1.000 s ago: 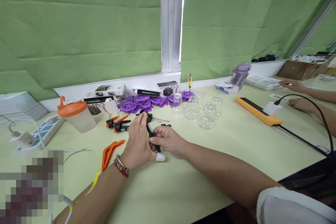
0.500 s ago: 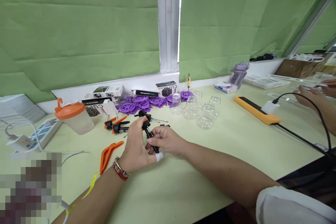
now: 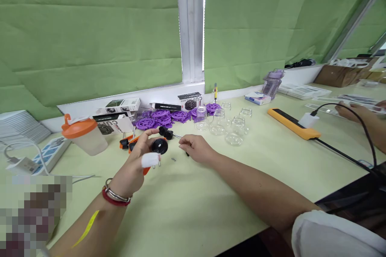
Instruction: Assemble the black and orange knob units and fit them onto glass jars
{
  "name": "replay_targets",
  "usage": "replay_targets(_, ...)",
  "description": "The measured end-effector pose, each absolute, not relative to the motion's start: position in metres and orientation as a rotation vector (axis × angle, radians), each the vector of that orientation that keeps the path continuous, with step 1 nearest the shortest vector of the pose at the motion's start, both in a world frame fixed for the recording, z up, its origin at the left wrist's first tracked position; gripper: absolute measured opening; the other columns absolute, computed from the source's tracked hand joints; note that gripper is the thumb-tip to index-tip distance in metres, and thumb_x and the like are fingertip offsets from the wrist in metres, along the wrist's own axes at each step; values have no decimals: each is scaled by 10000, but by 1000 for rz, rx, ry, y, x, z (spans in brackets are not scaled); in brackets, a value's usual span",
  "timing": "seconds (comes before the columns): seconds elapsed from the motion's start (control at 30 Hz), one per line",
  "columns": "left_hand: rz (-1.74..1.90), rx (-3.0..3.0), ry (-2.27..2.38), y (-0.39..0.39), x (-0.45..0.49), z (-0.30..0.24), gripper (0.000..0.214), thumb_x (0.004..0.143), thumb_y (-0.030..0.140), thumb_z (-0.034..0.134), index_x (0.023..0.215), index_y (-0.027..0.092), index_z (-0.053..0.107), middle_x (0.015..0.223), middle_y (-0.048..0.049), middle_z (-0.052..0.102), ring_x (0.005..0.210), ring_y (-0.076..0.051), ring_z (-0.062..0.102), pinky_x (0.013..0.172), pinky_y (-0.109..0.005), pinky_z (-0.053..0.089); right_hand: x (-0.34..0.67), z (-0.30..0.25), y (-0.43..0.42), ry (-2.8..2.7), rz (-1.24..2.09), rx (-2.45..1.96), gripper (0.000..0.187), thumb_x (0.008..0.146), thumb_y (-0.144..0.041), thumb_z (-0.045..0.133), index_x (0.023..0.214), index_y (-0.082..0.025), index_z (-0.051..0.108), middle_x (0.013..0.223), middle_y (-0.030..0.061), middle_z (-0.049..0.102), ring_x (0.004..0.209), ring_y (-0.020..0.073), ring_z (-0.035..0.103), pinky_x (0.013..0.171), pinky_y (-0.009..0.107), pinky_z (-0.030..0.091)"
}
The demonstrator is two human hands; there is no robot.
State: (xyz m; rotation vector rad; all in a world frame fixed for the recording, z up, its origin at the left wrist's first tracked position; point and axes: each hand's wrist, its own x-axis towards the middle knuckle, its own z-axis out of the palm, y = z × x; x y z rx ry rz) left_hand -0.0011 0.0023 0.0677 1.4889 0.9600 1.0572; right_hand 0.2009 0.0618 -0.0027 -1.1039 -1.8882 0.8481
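My left hand, with a white wrap on its thumb, grips a black round-ended part turned toward me. Thin metal pins show below that part. My right hand has its fingers curled together low over the table, by the end of a metal rod; what they hold, if anything, is hidden. Black knobbed pieces lie at the rod's other end. Several small screws rest between my hands. An orange bracket is mostly hidden behind my left hand, and black-and-orange clamps lie beyond it.
Purple spoked discs and cup holder boxes line the back. Clear glass jars stand right of them. An orange-lidded shaker and a white power strip are left, an orange power strip right. Another person's hand works far right.
My hands have separated. The left drew back left with the black part and turned its round end toward me; the right let go of it and moved right and slightly away.
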Motion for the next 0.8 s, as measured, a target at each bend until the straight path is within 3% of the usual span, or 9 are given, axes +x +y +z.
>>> replay_targets(0.1, 975, 1266, 953, -1, -2, 75, 580, 677, 419, 605, 1199, 234, 431, 1017, -81, 622, 820, -227, 593, 618, -294, 426, 201, -9, 67, -2211, 444, -1114, 96, 812, -146, 615, 846, -166, 703, 917, 63, 671, 843, 172, 566, 776, 309, 409)
replay_targets(0.2, 823, 1179, 951, 1, -2, 72, 569, 680, 451, 596, 1179, 228, 440, 944, -82, 644, 757, -235, 618, 555, -280, 406, 194, -13, 65, -2354, 284, -1069, 104, 814, -211, 646, 853, -189, 739, 882, 53, 679, 890, 189, 547, 821, 327, 364)
replay_targets(0.37, 587, 1140, 979, 14, -6, 55, 568, 686, 490, 552, 1163, 201, 446, 830, -89, 659, 692, -262, 646, 493, -277, 396, 179, -14, 56, -2473, 186, -1184, 175, 826, -329, 635, 809, -203, 755, 810, 51, 668, 846, 191, 534, 759, 329, 306)
replay_targets(0.63, 381, 1110, 953, 19, -6, 41, 597, 683, 502, 538, 1187, 201, 435, 723, -60, 643, 621, -261, 654, 456, -268, 406, 169, -21, 57, -2422, 169, -1324, 301, 899, -332, 531, 717, -193, 727, 763, 39, 686, 761, 160, 536, 705, 312, 262)
replay_targets(0.8, 375, 1113, 922, 19, -4, 40, 563, 692, 492, 538, 1173, 214, 447, 731, -49, 628, 618, -245, 645, 441, -257, 401, 171, -23, 59, -2464, 164, -1288, 254, 878, -306, 566, 709, -174, 701, 771, 60, 690, 776, 180, 556, 713, 319, 270)
